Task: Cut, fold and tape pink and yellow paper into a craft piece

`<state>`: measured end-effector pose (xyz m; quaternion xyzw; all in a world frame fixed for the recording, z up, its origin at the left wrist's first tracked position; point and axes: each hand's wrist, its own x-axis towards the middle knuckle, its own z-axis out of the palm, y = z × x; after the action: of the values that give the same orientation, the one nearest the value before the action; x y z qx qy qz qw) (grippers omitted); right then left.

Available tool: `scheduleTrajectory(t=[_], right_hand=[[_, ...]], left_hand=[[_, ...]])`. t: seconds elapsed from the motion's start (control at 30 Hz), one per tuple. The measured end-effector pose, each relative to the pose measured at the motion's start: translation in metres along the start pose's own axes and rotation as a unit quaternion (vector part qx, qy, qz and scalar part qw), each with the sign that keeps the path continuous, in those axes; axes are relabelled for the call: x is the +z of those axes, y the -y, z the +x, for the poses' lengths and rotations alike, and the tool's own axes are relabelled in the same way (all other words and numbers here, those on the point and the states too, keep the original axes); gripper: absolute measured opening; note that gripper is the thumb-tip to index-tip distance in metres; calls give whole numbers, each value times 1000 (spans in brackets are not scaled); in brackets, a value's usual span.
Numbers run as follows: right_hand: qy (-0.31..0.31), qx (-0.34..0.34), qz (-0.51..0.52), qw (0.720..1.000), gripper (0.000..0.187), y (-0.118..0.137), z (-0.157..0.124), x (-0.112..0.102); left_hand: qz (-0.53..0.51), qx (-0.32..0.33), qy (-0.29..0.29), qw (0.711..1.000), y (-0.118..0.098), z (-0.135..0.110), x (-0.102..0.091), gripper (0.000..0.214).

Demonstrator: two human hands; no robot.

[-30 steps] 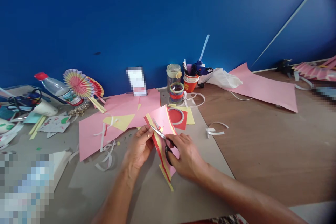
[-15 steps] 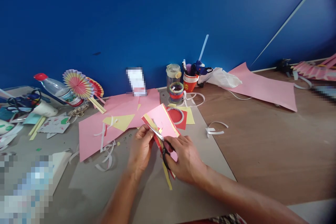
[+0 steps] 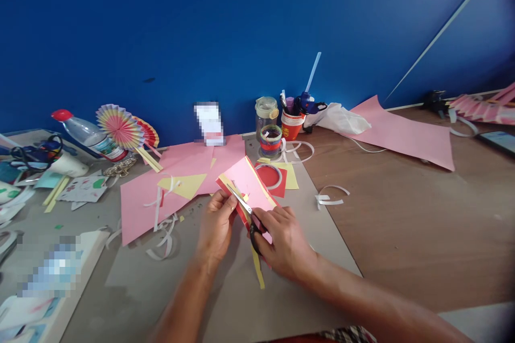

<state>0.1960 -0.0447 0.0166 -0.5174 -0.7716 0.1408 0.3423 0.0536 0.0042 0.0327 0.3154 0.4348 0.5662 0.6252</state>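
Note:
My left hand (image 3: 215,225) pinches the left edge of a stack of pink, red and yellow paper sheets (image 3: 251,185) held up off the table. My right hand (image 3: 281,241) grips black-handled scissors (image 3: 245,211) whose silver blades reach up and left into the stack near my left fingertips. A thin yellow strip (image 3: 258,273) hangs down from the stack below my right hand.
Pink sheets (image 3: 161,193) with yellow scraps and white paper strips lie left. A red square with a white ring (image 3: 273,177), tape rolls, a jar and a cup of tools (image 3: 292,118) stand behind. Paper fans (image 3: 120,128) and a bottle are far left, a large pink sheet (image 3: 402,134) right.
The stack has tilted flatter and shifted slightly right; the scissors blades have closed further into it, and the hanging yellow strip has grown longer.

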Motion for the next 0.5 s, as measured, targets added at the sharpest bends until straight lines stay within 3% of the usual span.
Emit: scheduleTrajectory(t=[0.5], right_hand=[[-5,-10,0,1000,29,-4,-1,1]], left_hand=[[-2,-2,-3,1000,-3,1,0,29]])
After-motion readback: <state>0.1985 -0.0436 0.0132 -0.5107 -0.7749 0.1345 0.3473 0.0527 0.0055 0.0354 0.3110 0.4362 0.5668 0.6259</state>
